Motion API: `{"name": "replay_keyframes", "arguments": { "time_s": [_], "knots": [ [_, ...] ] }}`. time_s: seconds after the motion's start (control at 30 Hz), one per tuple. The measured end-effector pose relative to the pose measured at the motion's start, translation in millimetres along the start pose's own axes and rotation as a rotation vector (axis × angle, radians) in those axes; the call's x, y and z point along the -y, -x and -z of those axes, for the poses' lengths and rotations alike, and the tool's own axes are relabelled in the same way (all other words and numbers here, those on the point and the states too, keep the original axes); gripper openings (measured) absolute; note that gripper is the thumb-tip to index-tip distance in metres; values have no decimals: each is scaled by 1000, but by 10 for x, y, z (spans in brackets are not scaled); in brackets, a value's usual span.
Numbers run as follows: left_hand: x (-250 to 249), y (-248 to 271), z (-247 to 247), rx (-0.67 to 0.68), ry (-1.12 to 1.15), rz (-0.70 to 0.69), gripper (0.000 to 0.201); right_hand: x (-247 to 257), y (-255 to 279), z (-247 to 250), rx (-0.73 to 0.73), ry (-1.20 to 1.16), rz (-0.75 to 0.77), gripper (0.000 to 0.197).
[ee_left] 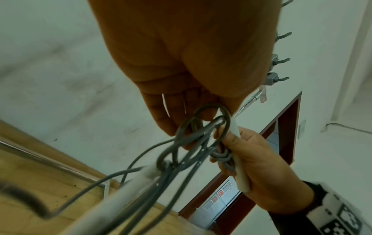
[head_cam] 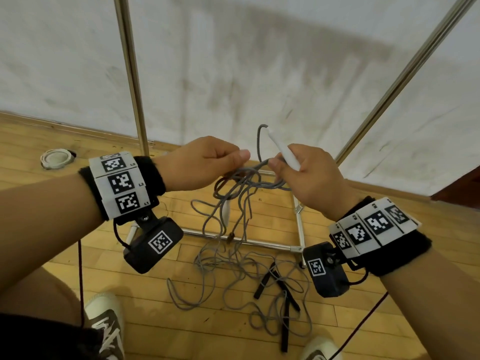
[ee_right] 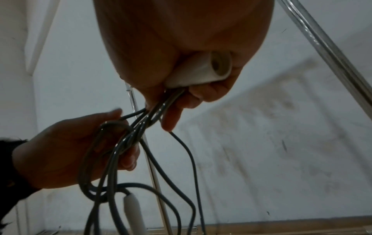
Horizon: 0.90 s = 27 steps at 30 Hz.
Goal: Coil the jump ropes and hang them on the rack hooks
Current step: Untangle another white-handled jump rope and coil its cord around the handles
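Both hands hold a grey jump rope (head_cam: 241, 183) in front of me, above the floor. My right hand (head_cam: 306, 175) grips its white handle (head_cam: 284, 152) together with several gathered strands (ee_right: 153, 114). My left hand (head_cam: 207, 162) pinches a loop of the same rope (ee_left: 203, 127) close to the right hand. The second white handle (ee_right: 133, 209) dangles below the loops. More grey rope (head_cam: 233, 271) lies tangled on the floor with black handles (head_cam: 275, 279). Rack hooks (ee_left: 279, 60) show high in the left wrist view.
The metal rack's poles (head_cam: 132, 74) rise before a white wall, and its base bars (head_cam: 246, 241) lie on the wooden floor. A white tape roll (head_cam: 55, 158) lies at the left. My shoes (head_cam: 106, 326) stand near the tangled rope.
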State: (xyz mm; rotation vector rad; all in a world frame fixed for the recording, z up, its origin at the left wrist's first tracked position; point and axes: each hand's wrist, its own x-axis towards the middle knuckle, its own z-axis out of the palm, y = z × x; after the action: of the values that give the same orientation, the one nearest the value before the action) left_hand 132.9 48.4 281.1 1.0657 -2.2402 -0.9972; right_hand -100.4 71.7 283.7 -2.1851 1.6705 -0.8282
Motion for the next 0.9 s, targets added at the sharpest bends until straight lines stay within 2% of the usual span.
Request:
{"name": "replay_keyframes", "arguments": {
  "time_s": [0.07,0.2,0.27,0.33,0.47,0.53,0.67,0.9],
  "knots": [
    [-8,-18,12,15,44,-3,67,49,4,-40,-34,21,-4,29],
    [10,-33,57,5,170,-2,47,94,6,-21,-107,-44,-26,31],
    [5,-17,52,41,198,-14,39,95,6,19,-140,-111,-24,29],
    [7,-2,13,86,199,-11,35,112,22,33,-116,-167,-14,25],
    [47,-11,-1,86,171,36,25,117,69,-2,-64,-213,-4,20],
    [38,-15,8,108,167,54,27,110,73,-5,-56,-222,-2,18],
    [8,-7,-39,132,-85,10,16,110,81,-26,-2,-210,30,17],
    [22,-13,-11,140,-127,45,14,117,85,-17,102,-273,22,15]
  ]
}}
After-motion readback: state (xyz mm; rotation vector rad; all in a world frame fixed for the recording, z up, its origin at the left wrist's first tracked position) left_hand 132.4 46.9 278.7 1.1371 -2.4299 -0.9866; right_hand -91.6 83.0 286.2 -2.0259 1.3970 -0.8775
